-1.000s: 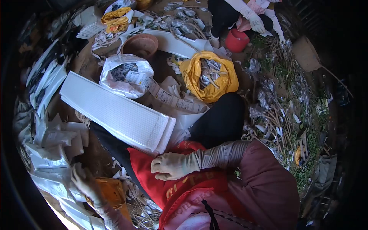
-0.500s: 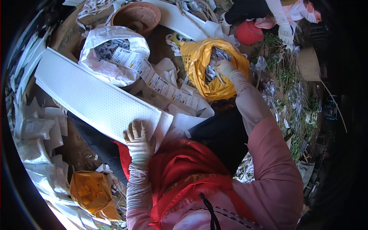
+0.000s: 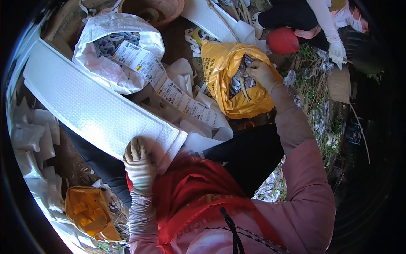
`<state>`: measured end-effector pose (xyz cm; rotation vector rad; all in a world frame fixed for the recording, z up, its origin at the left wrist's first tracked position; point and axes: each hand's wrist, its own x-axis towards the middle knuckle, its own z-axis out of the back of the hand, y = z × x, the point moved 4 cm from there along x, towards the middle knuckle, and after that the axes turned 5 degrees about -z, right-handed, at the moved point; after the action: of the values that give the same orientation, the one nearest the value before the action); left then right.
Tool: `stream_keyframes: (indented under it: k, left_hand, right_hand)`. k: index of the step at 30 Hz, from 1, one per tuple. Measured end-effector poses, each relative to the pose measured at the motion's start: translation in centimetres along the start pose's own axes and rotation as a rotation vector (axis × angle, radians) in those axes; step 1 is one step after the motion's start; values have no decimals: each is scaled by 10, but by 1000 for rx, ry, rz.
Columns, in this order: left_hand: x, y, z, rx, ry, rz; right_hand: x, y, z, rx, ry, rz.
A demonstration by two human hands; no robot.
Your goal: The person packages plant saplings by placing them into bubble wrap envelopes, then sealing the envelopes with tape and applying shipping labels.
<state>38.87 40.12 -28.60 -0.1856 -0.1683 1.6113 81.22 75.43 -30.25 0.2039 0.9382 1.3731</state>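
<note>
My gloved left hand (image 3: 139, 163) rests flat on the near end of a long stack of white padded sheets (image 3: 84, 106) that lies across my lap. Its fingers are spread and hold nothing. My gloved right hand (image 3: 262, 73) reaches into an open yellow bag (image 3: 220, 63) full of small pale packets (image 3: 237, 84), fingers curled among them. Whether they grip a packet is hidden. A strip of printed labels (image 3: 169, 86) runs from a white sack (image 3: 105, 72) toward my lap.
Another person (image 3: 330, 25) in white gloves crouches at the top right by a red bowl (image 3: 282, 41). A clay pot (image 3: 156, 8) stands at the top. A small orange bag (image 3: 86, 211) lies at my lower left. White packets litter the left; twigs and weeds cover the right.
My right hand left my lap and reached into the yellow bag. My left hand came up from the orange bag onto the end of the white sheets. The view tilted downward.
</note>
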Motion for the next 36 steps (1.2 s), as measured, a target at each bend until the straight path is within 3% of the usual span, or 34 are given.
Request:
stream_keyframes:
  k: [1, 4, 5, 9, 10, 12, 15, 18, 19, 22, 26, 30, 36]
  left_hand:
    - [1, -3, -1, 27, 8, 16]
    - [0, -1, -4, 94, 21, 32]
    - [-2, 4, -10, 101, 11, 20]
    - [-2, 20, -2, -17, 8, 110]
    - [-2, 23, -1, -66, 10, 143]
    - [0, 25, 0, -108, -60, 155]
    - [5, 23, -4, -68, -80, 160]
    - [7, 22, 2, -77, -42, 208]
    - [8, 23, 4, -91, -49, 194]
    - [2, 30, 4, -112, -46, 158]
    - [1, 34, 0, -159, -37, 161]
    - [6, 35, 1, -168, -17, 175]
    - [6, 35, 6, -202, -34, 155]
  right_hand:
    - [-15, 28, -9, -182, -40, -12]
    - [6, 1, -59, -519, -80, -37]
    - [-1, 20, -76, -618, -127, -71]
    - [1, 27, -79, -573, -223, -93]
    - [4, 18, -67, -304, -64, 25]
    - [-19, 40, -38, -96, 84, -170]
    - [-52, 78, -2, 147, 148, -161]
    - [-74, 148, -22, 484, 123, 65]
    - [-63, 160, -27, 280, 159, 189]
    - [-33, 182, -50, 132, 248, 193]
    - [-21, 185, -52, 284, 252, 127]
    - [-26, 205, -72, 193, 369, 183]
    - [-27, 310, -188, 23, 439, 310]
